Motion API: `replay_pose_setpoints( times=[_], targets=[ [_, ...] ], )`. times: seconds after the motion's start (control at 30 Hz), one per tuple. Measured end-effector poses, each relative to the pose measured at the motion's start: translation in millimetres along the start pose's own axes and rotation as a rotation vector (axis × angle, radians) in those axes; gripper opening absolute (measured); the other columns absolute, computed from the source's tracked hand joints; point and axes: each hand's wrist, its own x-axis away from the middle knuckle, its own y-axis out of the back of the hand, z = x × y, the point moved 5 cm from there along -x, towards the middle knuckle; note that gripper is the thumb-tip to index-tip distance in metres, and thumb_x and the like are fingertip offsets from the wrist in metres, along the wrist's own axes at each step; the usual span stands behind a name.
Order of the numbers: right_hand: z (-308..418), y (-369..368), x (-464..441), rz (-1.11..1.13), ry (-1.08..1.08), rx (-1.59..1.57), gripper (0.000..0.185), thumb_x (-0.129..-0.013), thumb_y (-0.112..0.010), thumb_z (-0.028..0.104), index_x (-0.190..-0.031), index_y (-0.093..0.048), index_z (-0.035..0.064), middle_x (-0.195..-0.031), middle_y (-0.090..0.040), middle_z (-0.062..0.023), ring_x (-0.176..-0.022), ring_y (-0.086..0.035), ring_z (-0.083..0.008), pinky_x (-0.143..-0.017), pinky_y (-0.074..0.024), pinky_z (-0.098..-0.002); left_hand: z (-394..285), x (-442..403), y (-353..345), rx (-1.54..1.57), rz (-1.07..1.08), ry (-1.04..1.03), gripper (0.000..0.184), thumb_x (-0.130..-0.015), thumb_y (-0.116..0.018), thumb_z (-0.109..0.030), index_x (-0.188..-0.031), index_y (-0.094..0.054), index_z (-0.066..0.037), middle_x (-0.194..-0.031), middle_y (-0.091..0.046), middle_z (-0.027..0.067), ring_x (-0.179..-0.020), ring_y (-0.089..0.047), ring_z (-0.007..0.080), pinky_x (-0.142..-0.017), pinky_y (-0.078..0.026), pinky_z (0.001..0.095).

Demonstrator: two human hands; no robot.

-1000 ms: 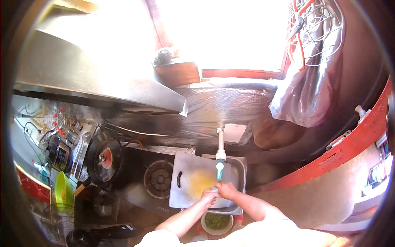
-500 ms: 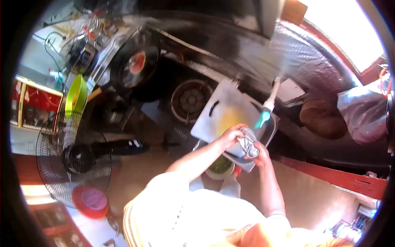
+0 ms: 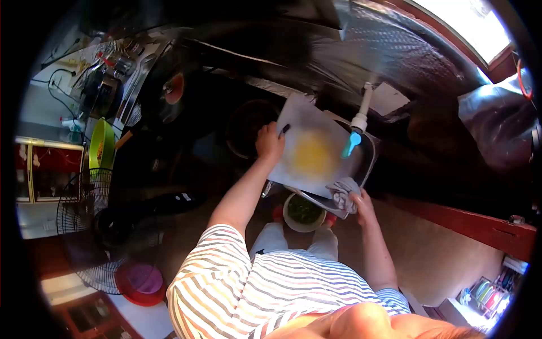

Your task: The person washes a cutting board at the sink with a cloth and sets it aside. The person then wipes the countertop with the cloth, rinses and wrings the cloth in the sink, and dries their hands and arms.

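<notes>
Left hand (image 3: 270, 142) at the cutting board's (image 3: 298, 116) left edge, beside the handle slot (image 3: 285, 129); can't tell whether its fingers clamp. Right hand (image 3: 363, 205) pinches a grey cloth (image 3: 342, 191) by the near-right corner! Board lies over the sink (image 3: 373, 150), whose basin opens rightward.

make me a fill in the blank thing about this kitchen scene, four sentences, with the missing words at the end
1. The grey cloth is held in the person's ____ hand.
2. The other hand is at the edge of the board, which has a patch coloured ____.
3. The contents of the round bowl near the feet are ____ in colour.
4. The pattern on the person's shirt is made of ____.

Missing words: right; yellow; green; stripes.
</notes>
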Motion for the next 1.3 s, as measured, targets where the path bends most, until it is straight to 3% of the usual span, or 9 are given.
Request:
replay_pose_setpoints(
  times=[0.17, 0.4, 0.7, 0.77, 0.83, 1.0, 1.1, 1.2, 1.3],
  targets=[
    [-13.6, -2.9, 18.7, 0.125, -0.017, -0.262, 0.043, -0.082, -0.057, 0.018, -0.119, -0.046, -0.0024, -0.105, -0.058, -0.0106, -0.089, -0.059, -0.0193, -0.075, -0.0508, -0.0312, -9.3, -13.2, -6.5, -0.107, 0.042, 0.139, 0.032, -0.071, -0.066, -0.025, -0.093, -0.057, -0.005, -0.095, -0.058, 0.016, -0.09, -0.055, 0.0349, -0.073, -0.047, 0.0447],
    [12.3, 2.6, 42.2, 0.441, -0.106, -0.35, 0.052, -0.081, -0.058, 0.021, -0.125, -0.04, 0.0026, -0.106, -0.058, -0.0125, -0.085, -0.061, -0.0218, -0.06, -0.0536, -0.0346, -12.1, 21.6, -31.3, 0.848, 0.622, 0.551, 0.025, -0.069, -0.061, -0.004, -0.093, -0.058, 0.002, -0.069, -0.058, 0.0103, -0.06, -0.058, 0.0199, -0.047, -0.047, 0.0323],
    [36.2, -11.2, 61.1, 0.409, -0.007, 0.096, 0.045, -0.082, -0.057, 0.015, -0.124, -0.043, 0.0046, -0.106, -0.058, -0.0113, -0.08, -0.061, -0.0209, -0.06, -0.0517, -0.0319, -58.7, 126.9, 50.2, 1.173, 0.396, 0.719, 0.027, -0.067, -0.052, 0.006, -0.094, -0.053, 0.007, -0.074, -0.057, 0.0134, -0.051, -0.056, 0.0226, -0.042, -0.046, 0.0311],
    [59.2, -53.2, 84.4, 0.5, 0.34, 0.319, 0.045, -0.079, -0.057, 0.008, -0.123, -0.046, 0.009, -0.112, -0.055, -0.0108, -0.091, -0.058, -0.0252, -0.073, -0.0494, -0.0365, -55.8, 145.3, 72.3, 1.143, 0.339, 0.711, 0.027, -0.066, -0.052, 0.006, -0.093, -0.053, 0.007, -0.073, -0.056, 0.0135, -0.051, -0.056, 0.022, -0.043, -0.046, 0.0311],
    [97.5, -103.3, 120.8, 0.441, 1.133, 0.743, 0.053, -0.072, -0.06, 0.003, -0.123, -0.047, 0.0136, -0.12, -0.051, -0.0105, -0.102, -0.052, -0.0308, -0.085, -0.0433, -0.0418, -56.1, 163.2, 96.1, 1.148, 0.319, 0.672, 0.028, -0.067, -0.053, 0.005, -0.095, -0.054, 0.005, -0.076, -0.057, 0.0126, -0.054, -0.057, 0.022, -0.043, -0.046, 0.0307],
    [94.8, -184.8, 124.0, 0.342, 1.626, 0.949, 0.044, -0.065, -0.06, 0.005, -0.107, -0.055, 0.0155, -0.122, -0.049, -0.0088, -0.104, -0.05, -0.0324, -0.081, -0.0425, -0.0437, -71.8, 198.9, 163.4, 1.186, 0.217, 0.561, 0.03, -0.068, -0.056, 0.003, -0.098, -0.056, 0.004, -0.081, -0.06, 0.0104, -0.06, -0.06, 0.0199, -0.047, -0.049, 0.0279],
    [107.3, -182.4, 88.0, 0.116, 1.468, 0.893, 0.027, -0.066, -0.059, 0.0, -0.092, -0.061, 0.0094, -0.107, -0.059, -0.0129, -0.086, -0.055, -0.0333, -0.075, -0.0454, -0.041, -70.2, 220.1, 208.3, 1.242, 0.164, 0.557, 0.028, -0.068, -0.054, 0.003, -0.096, -0.055, 0.007, -0.079, -0.059, 0.0103, -0.062, -0.061, 0.0182, -0.052, -0.051, 0.0266],
    [81.9, -140.8, 3.8, -0.151, 1.124, 0.973, 0.038, -0.074, -0.049, -0.001, -0.111, -0.053, 0.0062, -0.109, -0.057, -0.0185, -0.098, -0.054, -0.0379, -0.085, -0.0432, -0.0428, -67.2, 246.2, 250.6, 1.35, 0.132, 0.491, 0.037, -0.07, -0.052, 0.002, -0.106, -0.051, 0.009, -0.092, -0.061, 0.0154, -0.075, -0.062, 0.0204, -0.069, -0.053, 0.0309],
    [55.5, -112.6, -35.8, 0.013, 0.628, 0.992, 0.051, -0.074, -0.048, 0.005, -0.124, -0.046, 0.0105, -0.12, -0.052, -0.0198, -0.108, -0.049, -0.0385, -0.09, -0.0405, -0.0397, -65.8, 271.8, 283.3, 1.331, 0.078, 0.445, 0.036, -0.07, -0.052, 0.001, -0.105, -0.051, 0.009, -0.091, -0.06, 0.0151, -0.074, -0.062, 0.02, -0.069, -0.053, 0.0306]
  ],
)
